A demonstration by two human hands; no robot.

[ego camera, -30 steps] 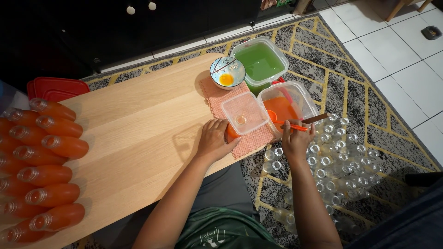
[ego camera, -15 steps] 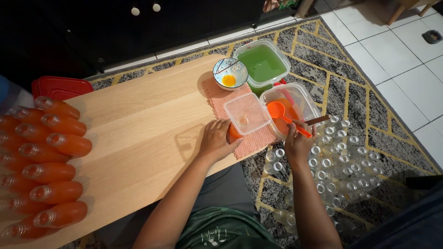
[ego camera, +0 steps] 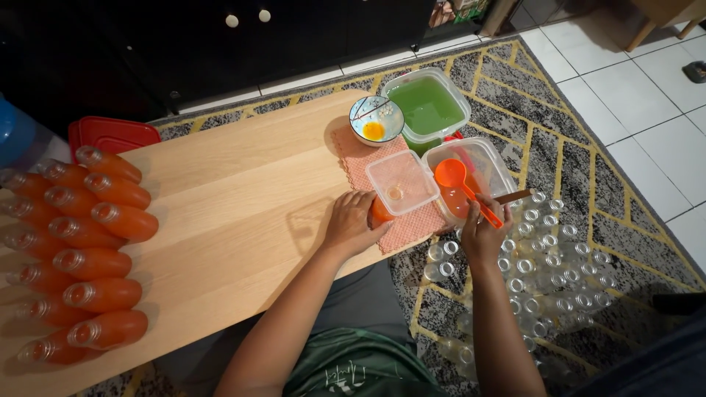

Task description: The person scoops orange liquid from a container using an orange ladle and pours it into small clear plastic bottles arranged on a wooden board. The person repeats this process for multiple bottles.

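Here, near the frame's centre, the left hand (ego camera: 351,224) is wrapped around a small orange bottle (ego camera: 380,211) under a square funnel-like container (ego camera: 402,183), while the right hand (ego camera: 482,235) grips an orange ladle (ego camera: 456,180) over a clear tub (ego camera: 491,158). A tilted ladle could likely spill onto the pink mat (ego camera: 408,228) or wooden surface (ego camera: 243,213).

1. A colourful printed package or box (ego camera: 457,9) stands at the top edge of the view on the floor beyond the patterned rug; it is cut off and too small to make out well, perhaps cardboard.
2. A pale printed emblem (ego camera: 340,378) sits on the person's green shirt, at the bottom edge.
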